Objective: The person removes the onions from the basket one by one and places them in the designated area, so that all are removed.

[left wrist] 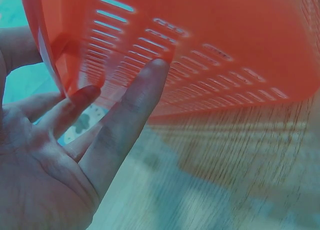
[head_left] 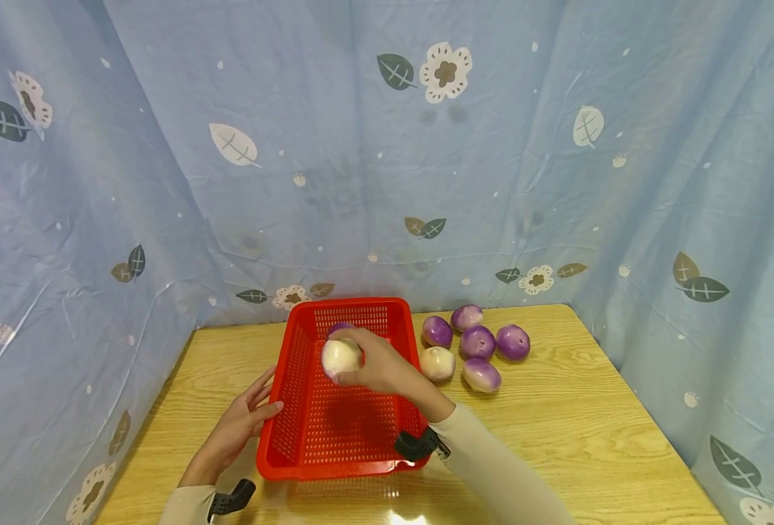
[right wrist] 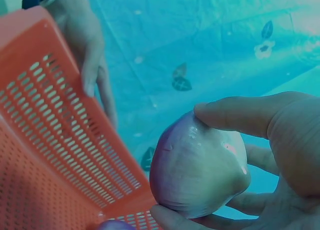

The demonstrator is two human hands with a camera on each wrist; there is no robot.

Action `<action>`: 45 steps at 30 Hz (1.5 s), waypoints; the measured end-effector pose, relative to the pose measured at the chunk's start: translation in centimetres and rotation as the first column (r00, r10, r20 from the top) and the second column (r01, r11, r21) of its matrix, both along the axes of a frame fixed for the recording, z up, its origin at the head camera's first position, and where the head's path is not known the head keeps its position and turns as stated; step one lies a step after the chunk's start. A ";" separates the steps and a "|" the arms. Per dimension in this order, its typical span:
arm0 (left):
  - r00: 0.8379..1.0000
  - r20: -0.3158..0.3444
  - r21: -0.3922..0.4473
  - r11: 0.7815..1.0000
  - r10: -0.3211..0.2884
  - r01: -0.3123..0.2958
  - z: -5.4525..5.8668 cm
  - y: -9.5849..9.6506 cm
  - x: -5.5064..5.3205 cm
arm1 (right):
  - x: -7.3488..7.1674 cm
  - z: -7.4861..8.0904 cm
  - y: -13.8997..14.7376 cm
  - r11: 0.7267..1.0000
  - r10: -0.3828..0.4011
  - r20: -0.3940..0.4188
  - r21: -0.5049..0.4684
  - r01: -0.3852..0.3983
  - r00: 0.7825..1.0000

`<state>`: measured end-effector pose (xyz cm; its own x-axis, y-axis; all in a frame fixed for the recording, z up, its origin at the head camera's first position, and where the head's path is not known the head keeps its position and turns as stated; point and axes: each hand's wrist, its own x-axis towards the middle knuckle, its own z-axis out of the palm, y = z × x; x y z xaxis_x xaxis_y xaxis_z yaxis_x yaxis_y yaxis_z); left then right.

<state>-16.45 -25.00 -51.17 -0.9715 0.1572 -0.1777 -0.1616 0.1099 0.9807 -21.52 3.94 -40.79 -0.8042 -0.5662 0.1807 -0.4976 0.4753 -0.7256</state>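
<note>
Over the red plastic basket (head_left: 354, 426), my right hand (head_left: 382, 363) grips a white-and-purple turnip (head_left: 339, 359) between thumb and fingers. The right wrist view shows that turnip (right wrist: 200, 165) held clear of the basket wall. Another turnip (head_left: 339, 327), purple, lies in the far part of the basket, partly hidden behind the held one. My left hand (head_left: 239, 419) holds the basket's left side: its thumb is over the rim, and its fingers lie along the outer slotted wall (left wrist: 200, 64).
Right of the basket, several turnips (head_left: 477, 342) lie grouped on the wooden table (head_left: 557, 430), with a mostly white one (head_left: 437, 363) close to the basket's right side. A blue patterned curtain (head_left: 361, 182) surrounds the table's back and sides.
</note>
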 end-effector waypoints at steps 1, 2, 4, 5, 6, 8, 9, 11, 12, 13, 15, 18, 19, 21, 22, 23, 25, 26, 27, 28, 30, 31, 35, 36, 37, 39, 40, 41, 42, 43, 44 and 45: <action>1.000 0.001 0.001 1.000 0.001 -0.001 0.0 0.0 0.0 | 0.2 0.0 0.1 1.000 -0.001 -0.004 -0.005 0.001 1.000; 1.000 0.002 0.001 1.000 0.002 -0.002 0.0 0.0 0.0 | 0.3 0.1 0.2 1.000 -0.002 -0.007 -0.011 0.002 1.000; 1.000 0.005 0.002 1.000 0.003 -0.003 0.0 0.0 0.1 | 0.7 0.2 0.5 1.000 -0.006 -0.017 -0.028 0.006 1.000; 1.000 0.005 0.000 1.000 0.003 -0.003 0.0 0.1 0.1 | 0.8 0.2 0.7 0.999 -0.012 -0.020 -0.036 0.011 1.000; 1.000 0.006 0.000 1.000 0.002 -0.002 0.0 0.1 0.1 | 1.0 0.3 0.8 0.999 -0.018 -0.028 -0.041 0.017 0.999; 1.000 0.008 -0.001 1.000 0.001 -0.001 0.0 0.1 0.1 | 1.4 0.4 1.2 0.998 -0.029 -0.040 -0.055 0.027 0.999; 1.000 0.010 -0.002 1.000 0.000 0.000 0.0 0.1 0.1 | 1.6 0.4 1.3 0.998 -0.032 -0.049 -0.061 0.029 0.998; 1.000 0.012 -0.002 1.000 0.003 -0.003 0.1 0.1 0.1 | 1.9 0.4 1.6 0.997 -0.035 -0.067 -0.069 0.030 0.997; 1.000 0.013 0.000 1.000 0.003 -0.003 0.1 0.1 0.1 | 2.1 0.4 1.7 0.997 -0.035 -0.080 -0.075 0.029 0.996; 1.000 0.014 0.003 1.000 0.002 -0.002 0.1 0.0 0.1 | 2.3 0.4 1.9 0.996 -0.036 -0.086 -0.084 0.029 0.996; 1.000 0.013 0.006 1.000 0.001 -0.001 0.1 0.0 0.1 | 2.5 0.3 2.1 0.994 -0.043 -0.100 -0.100 0.033 0.994; 1.000 0.011 0.007 1.000 -0.002 0.002 0.1 0.0 0.1 | 2.8 0.3 2.6 0.991 -0.054 -0.097 -0.124 0.042 0.994; 1.000 0.011 0.006 1.000 -0.003 0.003 0.0 -0.1 0.1 | 2.8 0.2 2.8 0.991 -0.056 -0.098 -0.129 0.043 0.994; 1.000 0.011 0.004 1.000 -0.003 0.003 0.0 -0.2 0.2 | 2.9 0.2 3.1 0.989 -0.060 -0.097 -0.139 0.046 0.993; 1.000 0.011 0.005 1.000 -0.002 0.002 0.0 -0.2 0.2 | 2.9 0.1 3.3 0.989 -0.063 -0.093 -0.141 0.050 0.994; 1.000 0.011 0.005 1.000 -0.001 0.001 0.0 -0.2 0.2 | 2.8 0.1 3.4 0.988 -0.068 -0.093 -0.143 0.054 0.993; 1.000 0.012 0.009 1.000 -0.004 0.004 0.0 -0.3 0.2 | 2.7 0.0 3.8 0.987 -0.084 -0.095 -0.148 0.069 0.992; 1.000 0.012 0.009 1.000 -0.004 0.004 0.0 -0.3 0.2 | 2.6 0.0 4.0 0.986 -0.092 -0.087 -0.150 0.078 0.992; 1.000 0.012 0.010 1.000 -0.004 0.004 0.0 -0.3 0.2 | 2.5 -0.1 4.2 0.985 -0.102 -0.088 -0.149 0.088 0.991; 1.000 0.012 0.009 1.000 -0.004 0.003 0.0 -0.3 0.2 | 2.4 -0.2 4.4 0.984 -0.112 -0.086 -0.147 0.098 0.990; 1.000 0.015 0.006 1.000 -0.003 0.003 -0.1 -0.3 0.1 | 2.2 -0.3 4.9 0.983 -0.126 -0.079 -0.147 0.114 0.989; 1.000 0.016 0.005 1.000 -0.003 0.002 -0.1 -0.2 0.1 | 2.1 -0.4 5.2 0.982 -0.135 -0.078 -0.145 0.122 0.988; 1.000 0.019 -0.001 1.000 0.002 -0.002 -0.1 -0.1 0.1 | 1.8 -0.7 6.3 0.977 -0.171 -0.085 -0.141 0.158 0.982; 1.000 0.019 -0.002 1.000 0.003 -0.003 -0.1 -0.1 0.1 | 1.8 -0.8 6.6 0.976 -0.182 -0.095 -0.136 0.168 0.979; 1.000 0.019 -0.004 1.000 0.002 -0.002 -0.1 -0.1 0.0 | 1.7 -0.9 6.9 0.975 -0.192 -0.104 -0.130 0.178 0.976; 1.000 0.020 -0.006 1.000 0.003 -0.003 -0.1 -0.1 0.0 | 1.6 -1.2 7.6 0.973 -0.208 -0.116 -0.122 0.194 0.971; 1.000 0.019 -0.008 1.000 0.004 -0.004 -0.1 -0.1 0.0 | 1.6 -1.4 7.9 0.972 -0.215 -0.119 -0.118 0.202 0.969; 1.000 0.019 -0.009 1.000 0.002 -0.002 0.0 -0.1 0.0 | 1.5 -1.5 8.2 0.972 -0.219 -0.121 -0.116 0.206 0.968; 1.000 0.019 -0.008 1.000 0.000 0.001 0.0 -0.1 0.0 | 1.4 -1.7 8.5 0.971 -0.222 -0.119 -0.115 0.209 0.968; 1.000 0.018 -0.008 1.000 -0.001 0.002 0.0 -0.1 0.0 | 1.4 -1.8 8.8 0.970 -0.226 -0.118 -0.116 0.213 0.967; 1.000 0.016 -0.007 1.000 -0.003 0.004 0.0 -0.1 0.0 | 1.4 -2.0 9.1 0.969 -0.230 -0.117 -0.118 0.216 0.966; 1.000 0.013 -0.006 1.000 -0.006 0.006 0.0 -0.1 0.0 | 1.3 -2.1 9.4 0.968 -0.235 -0.118 -0.116 0.222 0.965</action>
